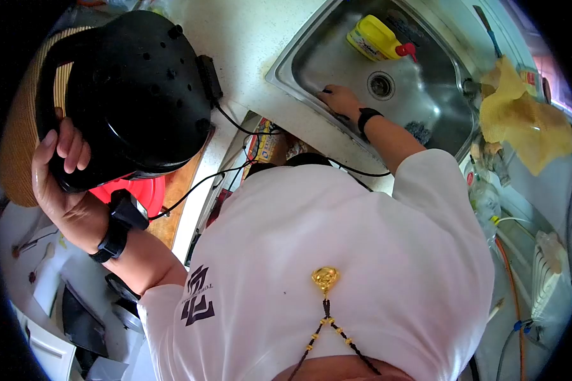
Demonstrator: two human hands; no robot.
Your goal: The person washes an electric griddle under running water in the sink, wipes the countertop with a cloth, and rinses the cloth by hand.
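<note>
On the left, my left hand [63, 155] has its fingers wrapped round the handle of a large glossy black vessel [140, 95] with dark round spots on its surface. My right hand [342, 101] is inside the metal sink [299, 66], against its near wall, with the fingers curled round something small and dark that I cannot make out. A yellow bottle [374, 38] with a red nozzle lies in the sink beyond this hand, near the drain [381, 85]. A dark scouring pad [418, 132] sits at the sink's right side.
Black cables [194, 189] run between the counter [235, 57] and my body. A red round item [147, 193] is below the vessel. Yellow cloths [527, 120] hang right of the sink. Clutter and an orange hose [513, 273] are at the right.
</note>
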